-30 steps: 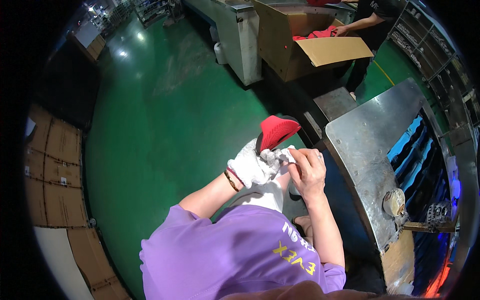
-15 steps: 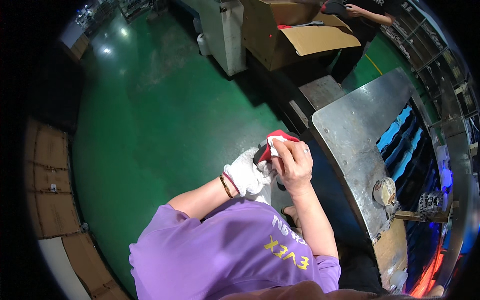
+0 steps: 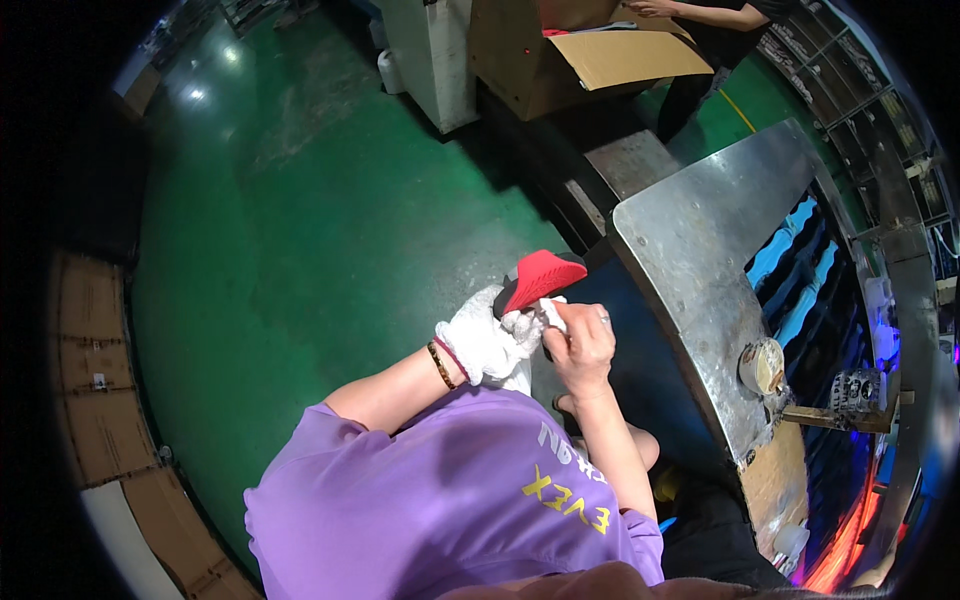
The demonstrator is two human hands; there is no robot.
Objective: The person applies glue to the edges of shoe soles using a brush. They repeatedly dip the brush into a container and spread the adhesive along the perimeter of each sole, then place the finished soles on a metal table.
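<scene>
My left hand [image 3: 482, 336], in a white knit glove, is closed around a red and black shoe sole [image 3: 546, 277] in front of my body. The sole is tilted, its red textured face showing and its dark edge against the glove. In my bare right hand [image 3: 584, 347] a small wad of white cloth [image 3: 552, 311] is pinched. That cloth sits by the sole's lower edge, close to the gloved fingers; whether it touches the sole I cannot tell.
To my right stands a metal-topped bench [image 3: 690, 260] with a round, smeared tub [image 3: 762, 366] on it. Ahead is an open cardboard box [image 3: 625, 58], a co-worker's hand [image 3: 655, 8] above it. Stacked cartons [image 3: 90, 375] line the left side of the green floor [image 3: 300, 230].
The sole has turned so more of its red face shows. My right hand with the cloth has dropped from its upper part to its lower edge. The co-worker's dark item is out of view.
</scene>
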